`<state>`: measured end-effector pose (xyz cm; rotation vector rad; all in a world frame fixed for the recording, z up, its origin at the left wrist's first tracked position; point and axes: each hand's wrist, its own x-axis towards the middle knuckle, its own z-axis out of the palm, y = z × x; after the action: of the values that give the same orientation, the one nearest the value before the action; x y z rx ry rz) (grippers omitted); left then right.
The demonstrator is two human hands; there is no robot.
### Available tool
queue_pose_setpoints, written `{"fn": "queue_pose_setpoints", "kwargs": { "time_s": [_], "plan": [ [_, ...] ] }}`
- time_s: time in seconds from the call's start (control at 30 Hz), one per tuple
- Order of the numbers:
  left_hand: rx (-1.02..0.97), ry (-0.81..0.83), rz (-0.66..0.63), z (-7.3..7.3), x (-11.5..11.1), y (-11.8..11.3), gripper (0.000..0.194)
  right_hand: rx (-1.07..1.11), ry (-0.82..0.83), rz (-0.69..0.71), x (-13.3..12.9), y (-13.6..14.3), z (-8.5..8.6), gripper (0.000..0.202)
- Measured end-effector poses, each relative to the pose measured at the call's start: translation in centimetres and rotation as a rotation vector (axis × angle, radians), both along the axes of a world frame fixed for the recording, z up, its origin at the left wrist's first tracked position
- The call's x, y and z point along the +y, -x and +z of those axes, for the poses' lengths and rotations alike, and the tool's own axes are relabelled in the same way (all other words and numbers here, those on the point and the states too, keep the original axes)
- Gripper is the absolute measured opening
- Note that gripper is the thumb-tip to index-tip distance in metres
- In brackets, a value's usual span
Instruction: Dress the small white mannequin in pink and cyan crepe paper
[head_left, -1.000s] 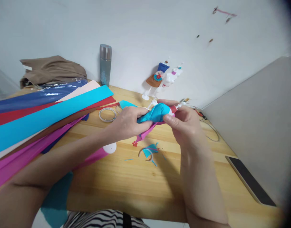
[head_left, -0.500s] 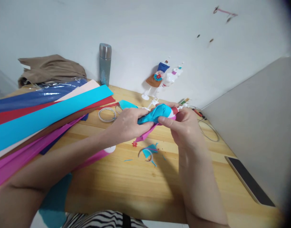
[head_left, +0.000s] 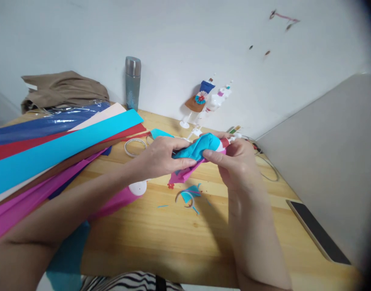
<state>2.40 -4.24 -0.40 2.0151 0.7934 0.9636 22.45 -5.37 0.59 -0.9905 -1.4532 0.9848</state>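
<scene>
Both hands hold a small white mannequin form [head_left: 235, 138] wrapped in blue paper [head_left: 200, 147], tilted above the wooden table. My left hand [head_left: 165, 157] is closed on the blue paper at its left end, thumb above and fingers below. My right hand [head_left: 237, 157] grips the form near its red band [head_left: 225, 142], with the thumb pressing on the blue paper. Pink paper [head_left: 185, 173] hangs beneath, with a small red flower [head_left: 171, 186] near its tip. Blue scraps [head_left: 191, 193] and a tape ring [head_left: 184, 199] lie below the hands.
Paper strips [head_left: 64, 139] spread across the left side. Behind them are brown cloth [head_left: 66, 89] and a bottle [head_left: 133, 83]. Two dressed forms [head_left: 200, 97] stand by the wall. Another tape roll [head_left: 135, 148] is left of centre; a phone [head_left: 319, 232] lies right.
My left hand's fingers have opened slightly around the blue paper, which has shifted and creased a little. The pink paper under it shows more widely.
</scene>
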Motion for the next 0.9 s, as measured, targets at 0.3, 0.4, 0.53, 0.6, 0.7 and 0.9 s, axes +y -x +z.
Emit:
{"fn": "queue_pose_setpoints", "kwargs": {
  "time_s": [0.3,0.4,0.53,0.6,0.7,0.9],
  "plan": [
    [0.007,0.033,-0.023,0.0,0.37,0.47,0.024,-0.011,-0.012,-0.007,-0.22,0.34,0.44,0.033],
    [0.025,0.026,-0.021,0.38,0.32,0.51,0.025,0.002,-0.003,-0.004,-0.26,0.28,0.39,0.031],
    [0.034,0.014,-0.024,0.6,0.38,0.57,0.027,-0.005,0.001,0.017,-0.24,0.15,0.32,0.03],
    [0.032,0.016,-0.03,0.6,0.41,0.55,0.026,-0.008,0.007,0.02,-0.22,0.08,0.26,0.03],
    [0.005,0.023,-0.044,0.49,0.48,0.48,0.028,-0.01,0.016,0.021,-0.21,0.02,0.27,0.03],
    [-0.068,0.017,-0.084,-0.1,0.92,0.42,0.033,0.011,0.071,0.018,-0.42,0.07,0.65,0.03]
  ]
}}
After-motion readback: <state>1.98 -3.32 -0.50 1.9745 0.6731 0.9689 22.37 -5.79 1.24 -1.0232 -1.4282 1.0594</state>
